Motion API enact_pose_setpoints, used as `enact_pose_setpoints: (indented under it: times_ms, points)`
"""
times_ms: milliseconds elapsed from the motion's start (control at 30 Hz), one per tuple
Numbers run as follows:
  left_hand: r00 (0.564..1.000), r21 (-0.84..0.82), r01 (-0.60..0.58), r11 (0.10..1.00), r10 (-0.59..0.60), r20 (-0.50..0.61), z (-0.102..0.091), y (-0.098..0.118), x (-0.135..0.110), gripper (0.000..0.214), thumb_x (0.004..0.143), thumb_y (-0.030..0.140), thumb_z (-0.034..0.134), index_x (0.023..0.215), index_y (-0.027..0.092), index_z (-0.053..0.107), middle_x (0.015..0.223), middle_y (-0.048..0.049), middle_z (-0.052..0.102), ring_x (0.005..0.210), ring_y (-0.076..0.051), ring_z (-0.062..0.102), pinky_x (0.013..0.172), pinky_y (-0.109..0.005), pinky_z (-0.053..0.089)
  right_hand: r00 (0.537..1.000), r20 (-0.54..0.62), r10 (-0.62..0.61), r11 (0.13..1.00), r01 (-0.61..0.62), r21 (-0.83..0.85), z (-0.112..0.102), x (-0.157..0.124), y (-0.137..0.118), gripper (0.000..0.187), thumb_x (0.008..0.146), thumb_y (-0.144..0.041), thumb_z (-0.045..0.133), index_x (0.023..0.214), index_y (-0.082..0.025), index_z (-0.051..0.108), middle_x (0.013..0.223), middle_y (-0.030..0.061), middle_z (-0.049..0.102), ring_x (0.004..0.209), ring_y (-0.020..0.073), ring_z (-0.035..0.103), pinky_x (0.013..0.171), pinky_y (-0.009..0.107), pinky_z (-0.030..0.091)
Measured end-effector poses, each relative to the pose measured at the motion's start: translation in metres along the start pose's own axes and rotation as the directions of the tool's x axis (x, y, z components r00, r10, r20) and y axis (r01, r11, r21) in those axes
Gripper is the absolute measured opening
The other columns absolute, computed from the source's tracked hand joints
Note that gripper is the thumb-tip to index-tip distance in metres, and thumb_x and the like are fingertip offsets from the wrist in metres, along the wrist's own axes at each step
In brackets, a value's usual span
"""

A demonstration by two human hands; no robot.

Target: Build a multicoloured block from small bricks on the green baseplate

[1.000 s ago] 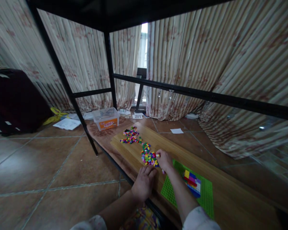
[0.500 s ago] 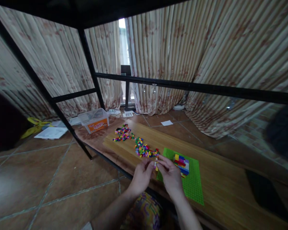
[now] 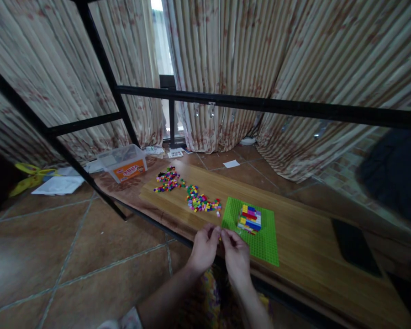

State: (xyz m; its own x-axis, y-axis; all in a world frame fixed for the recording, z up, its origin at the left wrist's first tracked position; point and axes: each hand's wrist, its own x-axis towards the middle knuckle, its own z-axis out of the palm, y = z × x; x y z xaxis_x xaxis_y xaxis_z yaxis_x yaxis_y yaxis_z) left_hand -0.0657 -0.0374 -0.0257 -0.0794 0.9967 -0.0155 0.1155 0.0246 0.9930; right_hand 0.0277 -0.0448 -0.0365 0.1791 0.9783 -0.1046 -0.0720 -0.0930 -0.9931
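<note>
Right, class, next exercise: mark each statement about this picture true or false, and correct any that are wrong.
1. The left hand and right hand are close together. True.
2. The brick build stands on the green baseplate. True.
3. The loose bricks are all blue. False: the loose bricks are many colours.
4. The clear box is to the right of the baseplate. False: the clear box is to the left, past the loose bricks.
5. A white paper lies on the tiled floor. True.
</note>
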Motion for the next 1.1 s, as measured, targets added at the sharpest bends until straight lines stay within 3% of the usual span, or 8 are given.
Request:
enact_pose_setpoints:
  times_ms: [200, 333, 500, 567, 667, 800, 933, 1100]
  points:
    - [0.999, 0.048, -0.011, 0.999, 0.008, 0.048, 0.004, 0.002, 0.000, 0.026, 0.087, 0.038, 0.046, 0.076, 0.016, 0.055, 0.065, 0.0016, 0.053, 0.057, -0.010, 0.051, 0.052, -0.020, 0.041, 0.996, -0.062, -0.064, 0.994, 0.057, -0.098, -0.003, -0.004, -0.007, 0.037, 0.079, -0.048, 0.056, 0.096, -0.018, 0.070, 0.099, 0.0086, 0.072, 0.092, 0.0216, 0.065, 0.082, 0.033, 0.050]
    - [0.985, -0.011, 0.109, 0.994, -0.107, 0.136, 0.008, -0.004, -0.002, 0.028, 0.086, 0.043, 0.045, 0.079, 0.017, 0.053, 0.055, 0.0063, 0.043, 0.040, -0.009, 0.044, 0.039, -0.020, 0.038, 0.995, -0.102, 0.021, 0.996, -0.030, -0.087, -0.016, -0.001, -0.007, 0.041, 0.076, -0.051, 0.059, 0.098, -0.018, 0.071, 0.087, 0.0066, 0.073, 0.062, 0.0171, 0.063, 0.059, 0.029, 0.050]
    - [0.996, 0.164, 0.028, 0.986, -0.041, 0.077, -0.004, -0.007, 0.016, 0.028, 0.088, 0.040, 0.042, 0.075, 0.018, 0.052, 0.058, 0.0045, 0.047, 0.047, -0.011, 0.051, 0.045, -0.020, 0.040, 0.987, -0.139, 0.077, 0.982, -0.051, 0.180, -0.038, -0.002, -0.014, 0.039, 0.070, -0.048, 0.069, 0.101, -0.024, 0.070, 0.089, 0.0006, 0.069, 0.049, 0.0075, 0.050, 0.049, 0.024, 0.047]
    - [0.999, 0.403, -0.033, 0.915, 0.024, 0.028, -0.012, -0.008, 0.031, 0.024, 0.090, 0.032, 0.042, 0.076, 0.018, 0.055, 0.060, 0.0021, 0.053, 0.055, -0.013, 0.056, 0.052, -0.021, 0.041, 0.982, -0.146, 0.117, 0.950, -0.068, 0.305, -0.053, -0.003, -0.020, 0.037, 0.067, -0.044, 0.074, 0.098, -0.025, 0.071, 0.082, -0.0018, 0.067, 0.051, 0.0063, 0.049, 0.051, 0.022, 0.049]
    - [0.998, 0.716, -0.051, 0.697, 0.063, 0.010, -0.022, -0.009, 0.054, 0.020, 0.091, 0.026, 0.042, 0.084, 0.017, 0.059, 0.069, -0.0036, 0.063, 0.069, -0.018, 0.063, 0.062, -0.025, 0.041, 0.964, -0.162, 0.213, 0.884, -0.119, 0.452, -0.082, 0.000, -0.028, 0.034, 0.063, -0.039, 0.079, 0.093, -0.025, 0.071, 0.069, -0.0041, 0.063, 0.055, 0.0064, 0.052, 0.055, 0.019, 0.051]
    - [0.997, 0.876, -0.079, 0.476, 0.047, 0.065, -0.023, -0.010, 0.073, 0.021, 0.093, 0.029, 0.040, 0.096, 0.018, 0.058, 0.083, -0.0085, 0.069, 0.079, -0.022, 0.066, 0.064, -0.027, 0.041, 0.953, -0.168, 0.253, 0.825, -0.122, 0.551, -0.114, 0.010, -0.036, 0.031, 0.060, -0.032, 0.081, 0.088, -0.024, 0.071, 0.078, -0.0024, 0.065, 0.066, 0.0078, 0.059, 0.066, 0.019, 0.054]
    - [0.994, 0.913, -0.105, 0.394, 0.039, 0.098, -0.019, -0.012, 0.080, 0.022, 0.094, 0.031, 0.040, 0.099, 0.017, 0.056, 0.089, -0.0094, 0.069, 0.084, -0.022, 0.066, 0.064, -0.027, 0.041, 0.975, -0.149, 0.166, 0.854, -0.067, 0.515, -0.123, 0.023, -0.037, 0.034, 0.059, -0.026, 0.081, 0.091, -0.024, 0.069, 0.084, -0.0025, 0.065, 0.075, 0.0097, 0.061, 0.074, 0.023, 0.054]
    - [0.991, 0.905, -0.121, 0.407, 0.094, 0.091, -0.020, -0.019, 0.081, 0.019, 0.093, 0.033, 0.043, 0.096, 0.019, 0.054, 0.093, -0.0068, 0.068, 0.085, -0.020, 0.065, 0.065, -0.025, 0.041, 0.961, -0.278, -0.009, 0.955, 0.091, 0.284, -0.119, 0.046, -0.028, 0.042, 0.056, -0.030, 0.082, 0.094, -0.023, 0.067, 0.074, -0.0045, 0.060, 0.067, 0.0108, 0.058, 0.066, 0.026, 0.052]
